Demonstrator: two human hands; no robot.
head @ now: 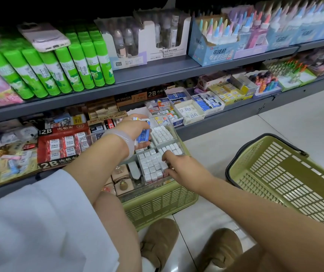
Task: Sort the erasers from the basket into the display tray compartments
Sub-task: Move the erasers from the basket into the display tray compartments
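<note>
Partly hidden: erasers (143, 132) in left hand (131, 130).

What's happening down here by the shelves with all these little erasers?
A person crouching in a stationery aisle is filling a clear display tray that rests on a green basket. The left hand holds a few blue-wrapped erasers above the tray, while the right hand presses on the small white erasers already packed in rows in one compartment. A second green basket stands on the floor to the right, and it looks empty.
</note>
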